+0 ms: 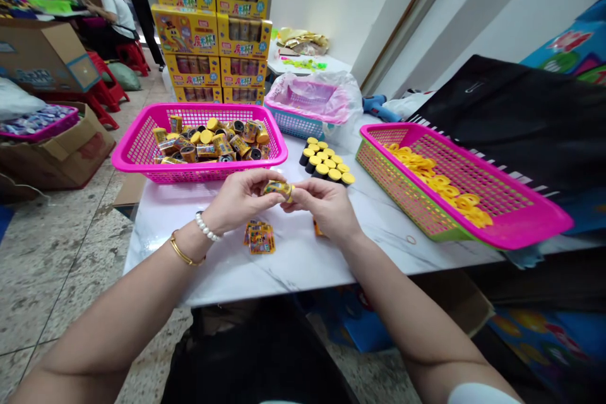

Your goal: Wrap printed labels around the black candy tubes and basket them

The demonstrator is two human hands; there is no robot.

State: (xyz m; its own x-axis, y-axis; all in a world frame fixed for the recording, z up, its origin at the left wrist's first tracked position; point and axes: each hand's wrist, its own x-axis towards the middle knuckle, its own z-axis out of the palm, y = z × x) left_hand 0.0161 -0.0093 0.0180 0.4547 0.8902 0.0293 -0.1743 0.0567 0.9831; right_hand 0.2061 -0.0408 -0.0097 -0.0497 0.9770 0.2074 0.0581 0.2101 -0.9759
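Observation:
Above the marble-patterned table point(208, 287), my left hand point(243, 199) is closed around a small yellow cup with a printed wrapper point(278, 187). The fingers of my right hand point(326, 205) pinch the cup's right end, and they partly hide it. Printed orange wrappers point(261, 238) lie in a small stack below my left hand. Another orange piece point(318, 227) peeks out from under my right hand. Several black cups with yellow lids point(326, 161) stand in rows just beyond my right hand.
A pink basket point(199, 169) of wrapped cups stands at the back left. To the right, a pink-and-green basket point(511, 218) contains yellow rings. Behind are a plastic-lined basket point(293, 123), a blue tool point(381, 108) and stacked yellow boxes point(184, 31). A person point(113, 9) sits far left.

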